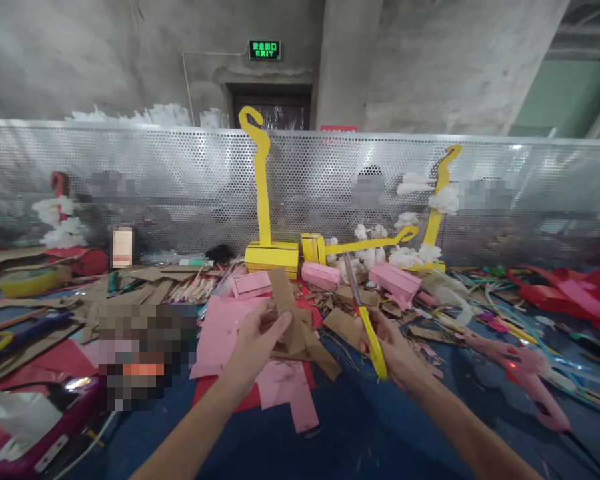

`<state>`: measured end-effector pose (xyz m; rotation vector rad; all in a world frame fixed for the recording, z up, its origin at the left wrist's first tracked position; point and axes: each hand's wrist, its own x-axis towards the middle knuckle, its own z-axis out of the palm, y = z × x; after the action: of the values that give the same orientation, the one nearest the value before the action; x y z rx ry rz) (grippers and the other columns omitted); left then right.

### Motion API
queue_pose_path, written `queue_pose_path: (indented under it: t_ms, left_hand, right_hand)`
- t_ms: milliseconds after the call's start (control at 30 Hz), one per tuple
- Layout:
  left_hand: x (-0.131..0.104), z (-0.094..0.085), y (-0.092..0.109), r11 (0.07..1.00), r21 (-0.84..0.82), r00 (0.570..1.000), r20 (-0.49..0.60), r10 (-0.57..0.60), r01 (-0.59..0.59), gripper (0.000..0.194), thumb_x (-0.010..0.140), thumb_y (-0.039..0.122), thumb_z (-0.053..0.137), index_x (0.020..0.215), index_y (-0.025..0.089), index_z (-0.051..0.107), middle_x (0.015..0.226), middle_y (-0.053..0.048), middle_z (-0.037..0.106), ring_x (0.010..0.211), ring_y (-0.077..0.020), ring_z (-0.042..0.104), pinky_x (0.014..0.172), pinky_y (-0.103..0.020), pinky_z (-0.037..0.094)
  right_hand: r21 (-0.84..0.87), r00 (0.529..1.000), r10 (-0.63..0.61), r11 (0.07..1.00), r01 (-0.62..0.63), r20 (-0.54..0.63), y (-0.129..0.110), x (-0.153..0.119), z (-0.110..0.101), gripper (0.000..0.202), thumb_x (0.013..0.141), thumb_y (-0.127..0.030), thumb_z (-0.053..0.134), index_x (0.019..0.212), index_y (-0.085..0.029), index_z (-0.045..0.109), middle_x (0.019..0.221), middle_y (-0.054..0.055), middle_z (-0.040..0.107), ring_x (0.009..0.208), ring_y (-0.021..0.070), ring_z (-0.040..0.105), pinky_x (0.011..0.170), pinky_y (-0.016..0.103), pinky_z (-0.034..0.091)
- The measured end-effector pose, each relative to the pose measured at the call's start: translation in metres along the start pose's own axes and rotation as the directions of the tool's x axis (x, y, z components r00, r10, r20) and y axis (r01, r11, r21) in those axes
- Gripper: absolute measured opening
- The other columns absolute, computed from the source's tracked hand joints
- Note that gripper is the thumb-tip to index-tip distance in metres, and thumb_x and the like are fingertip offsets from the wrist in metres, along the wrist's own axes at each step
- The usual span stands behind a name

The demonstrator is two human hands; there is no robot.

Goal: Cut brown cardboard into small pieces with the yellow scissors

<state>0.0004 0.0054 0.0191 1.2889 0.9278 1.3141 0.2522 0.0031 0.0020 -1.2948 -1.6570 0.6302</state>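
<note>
Pinched between the thumb and fingers of my left hand (260,340) is a strip of brown cardboard (284,293), standing up over pink paper. My right hand (387,343) is closed round the yellow handle of a pair of scissors (373,333), whose metal blades point up and away from me. Under and around my left hand lie pink paper sheets (217,333) and more cardboard pieces (323,357). Beyond the hands lie pink paper-covered blocks (320,275) (394,280). A yellow box with a tall hooked strip (264,200) stands farther back.
A pink glue gun (525,373) with a lit red light lies at right. Red ribbon (580,293) is heaped behind it. At left are a purple power strip (55,433), a roll of yellow tape (33,281) and cardboard scraps. A perforated metal panel (195,173) borders the table's back.
</note>
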Motion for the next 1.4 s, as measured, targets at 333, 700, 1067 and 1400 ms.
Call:
queue_pose_path:
  t_ms: [333,700,1067,1400]
  left_hand:
    - [-0.001,-0.006,0.016,0.999,-0.017,0.996,-0.084,0.031,-0.032,0.041,0.084,0.048,0.067,0.112,0.021,0.060,0.078,0.000,0.071,0.050,-0.0125,0.062,0.039,-0.020,0.050]
    - [-0.007,-0.001,0.017,0.998,-0.029,0.998,-0.030,0.057,-0.058,0.037,0.083,0.049,0.068,0.105,0.020,0.062,0.072,0.000,0.072,0.052,-0.0165,0.066,0.045,-0.025,0.054]
    - [-0.006,0.000,0.024,0.997,0.068,0.996,-0.074,0.047,-0.042,0.030,0.085,0.042,0.066,0.102,0.018,0.061,0.053,0.006,0.061,0.038,-0.0094,0.053,0.036,-0.016,0.043]
    - [-0.006,0.000,0.016,0.999,-0.007,0.999,0.011,0.043,-0.043,0.030,0.088,0.040,0.063,0.109,0.018,0.058,0.088,-0.006,0.075,0.069,-0.0192,0.071,0.060,-0.029,0.058]
  right_hand:
    - [0.445,0.940,0.104,0.861,-0.248,0.325,-0.036,-0.050,0.044,0.053,0.073,-0.069,0.070,0.102,-0.026,0.062,0.095,0.004,0.062,0.088,0.0207,0.061,0.078,0.031,0.053]
    - [0.601,0.816,0.051,0.650,-0.464,0.575,-0.053,-0.057,0.049,0.049,0.074,-0.054,0.080,0.105,-0.024,0.059,0.104,0.005,0.063,0.098,0.0185,0.062,0.091,0.031,0.048]
    - [0.697,0.795,-0.046,0.512,-0.501,0.605,-0.041,-0.057,0.057,0.044,0.080,-0.046,0.079,0.101,-0.023,0.048,0.099,0.005,0.065,0.083,0.0139,0.065,0.080,0.029,0.051]
    - [0.657,0.824,0.034,0.586,-0.474,0.565,-0.047,-0.056,0.058,0.046,0.079,-0.054,0.076,0.097,-0.022,0.048,0.086,0.001,0.063,0.070,0.0123,0.062,0.069,0.026,0.049]
